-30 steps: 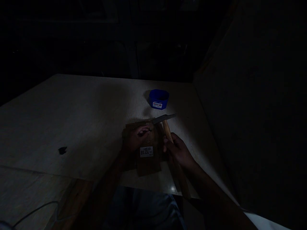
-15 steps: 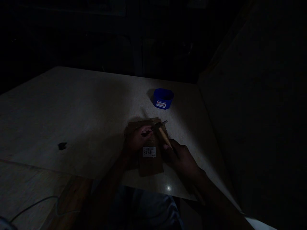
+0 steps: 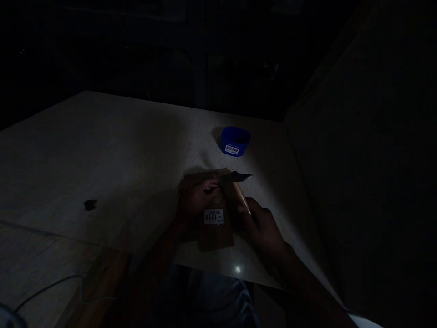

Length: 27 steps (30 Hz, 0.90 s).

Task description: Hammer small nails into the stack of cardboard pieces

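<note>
My right hand (image 3: 262, 225) is wrapped around the wooden handle of a hammer (image 3: 241, 196), whose dark metal head hangs over the upper right part of some layered brown cardboard (image 3: 215, 239). My left hand (image 3: 198, 196) rests on the cardboard's left side, its thumb and fingers pinched together beside the hammer head. Whatever lies in that pinch is too dark and small to name. A white label (image 3: 213, 216) printed 1218 is stuck on the cardboard, upside down from here.
Behind the cardboard stands a blue plastic bin (image 3: 235, 142) with a label on its front. A small dark object (image 3: 90, 205) lies on the pale tabletop (image 3: 136, 150) at the left. A cable (image 3: 51, 287) runs across the lower left. A dark panel (image 3: 341, 159) rises on the right.
The hammer head has shifted a little to the right and turned, showing more of its metal. My left hand keeps its place on the cardboard; the whole view has shifted slightly.
</note>
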{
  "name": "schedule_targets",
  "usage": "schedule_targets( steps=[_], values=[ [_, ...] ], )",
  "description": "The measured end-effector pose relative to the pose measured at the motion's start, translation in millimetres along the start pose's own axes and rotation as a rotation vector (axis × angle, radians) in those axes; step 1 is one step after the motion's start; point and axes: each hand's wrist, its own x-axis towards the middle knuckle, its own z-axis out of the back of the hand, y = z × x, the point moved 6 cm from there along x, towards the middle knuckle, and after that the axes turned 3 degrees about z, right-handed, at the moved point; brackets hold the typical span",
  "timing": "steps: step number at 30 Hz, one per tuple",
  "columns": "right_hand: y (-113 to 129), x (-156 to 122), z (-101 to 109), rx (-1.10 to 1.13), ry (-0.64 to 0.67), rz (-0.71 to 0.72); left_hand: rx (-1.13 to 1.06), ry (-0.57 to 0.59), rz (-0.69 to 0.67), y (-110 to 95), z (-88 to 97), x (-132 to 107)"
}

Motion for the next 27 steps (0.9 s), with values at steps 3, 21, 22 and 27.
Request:
schedule_targets(
  steps=[3,21,22,27],
  values=[
    [0,3,-7,-0.033,0.062,-0.02,0.012,0.004,-0.009,-1,0.1,1],
    [-3,9,-8,0.042,0.034,0.026,0.0,0.012,-0.006,-4,0.1,7],
    [-3,10,-9,0.03,0.051,0.012,0.012,0.004,-0.002,-4,0.8,7],
    [-2,12,-5,0.064,0.025,0.013,-0.017,0.008,-0.004,-4,-0.1,8]
  ],
)
